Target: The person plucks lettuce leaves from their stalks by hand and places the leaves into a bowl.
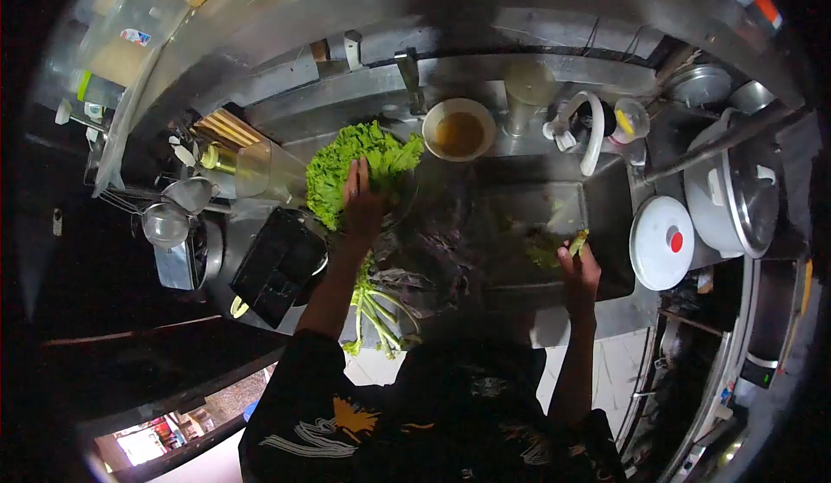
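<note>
My left hand (359, 202) rests on a pile of bright green lettuce leaves (372, 150), its fingers stretched out over them. Over the metal sink (619, 258), my right hand (580, 273) pinches a small yellowish-green vegetable scrap (578, 241). Blurry green bits (544, 254) lie in the sink below it. Below my left hand, long green stalks (376, 314) hang over the counter's front edge. Dark purplish leaves (446, 254) lie between the lettuce and the sink, dim and hard to make out.
A bowl of brown liquid (459, 134) stands behind the sink. A white curved faucet (595, 132) arches over its back edge. A white lid with a red knob (662, 242) and a large pot (731, 193) are at right. Strainers (166, 225) and a black box-like object (279, 265) are at left.
</note>
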{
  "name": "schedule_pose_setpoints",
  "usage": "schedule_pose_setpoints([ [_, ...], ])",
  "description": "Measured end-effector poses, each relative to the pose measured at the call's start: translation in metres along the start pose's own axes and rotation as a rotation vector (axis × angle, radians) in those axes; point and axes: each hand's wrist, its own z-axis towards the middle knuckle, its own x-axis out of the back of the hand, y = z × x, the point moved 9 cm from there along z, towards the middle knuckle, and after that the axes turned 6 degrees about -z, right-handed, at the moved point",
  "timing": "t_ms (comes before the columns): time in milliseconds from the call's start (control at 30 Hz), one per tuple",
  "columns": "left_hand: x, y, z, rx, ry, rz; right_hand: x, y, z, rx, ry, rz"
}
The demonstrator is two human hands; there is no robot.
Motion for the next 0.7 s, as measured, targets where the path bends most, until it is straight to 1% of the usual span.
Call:
schedule_pose_setpoints([
  [33,-0.003,-0.007,-0.002,0.057,0.019,-0.040,-0.001,0.000,0.002,0.032,0.012,-0.009],
  [67,-0.006,-0.009,-0.003,0.063,0.037,-0.023,-0.002,0.001,0.004,0.064,0.024,-0.017],
  [133,-0.010,-0.011,-0.003,0.074,0.070,0.010,-0.007,0.004,0.009,0.061,-0.032,-0.059],
  [167,-0.016,-0.006,-0.001,-0.005,0.048,0.127,-0.009,0.006,0.011,0.060,-0.060,-0.082],
  [233,-0.026,0.006,0.004,-0.167,0.005,0.354,-0.007,0.004,0.017,0.051,-0.043,-0.118],
  [300,-0.025,0.006,0.002,-0.120,-0.080,0.309,-0.004,0.003,0.020,0.066,-0.019,-0.118],
  [367,-0.010,0.023,0.003,-0.083,-0.082,0.291,0.003,0.002,0.021,0.107,0.010,-0.088],
  [433,0.009,0.040,-0.004,-0.049,-0.006,0.303,0.008,-0.013,0.022,0.360,0.080,-0.168],
  [500,0.016,0.047,-0.019,-0.009,-0.020,0.077,0.014,-0.020,0.022,0.421,0.077,-0.152],
  [567,0.012,0.058,-0.044,0.065,-0.020,-0.212,0.029,-0.046,0.023,0.277,0.022,-0.053],
  [633,-0.002,0.090,-0.069,0.169,-0.012,-0.563,0.049,-0.074,0.020,0.283,0.040,-0.121],
  [667,-0.011,0.111,-0.078,0.188,-0.062,-0.614,0.057,-0.084,0.020,0.288,0.052,-0.156],
  [700,-0.011,0.137,-0.083,0.205,-0.114,-0.663,0.066,-0.082,0.019,0.225,0.090,-0.077],
])
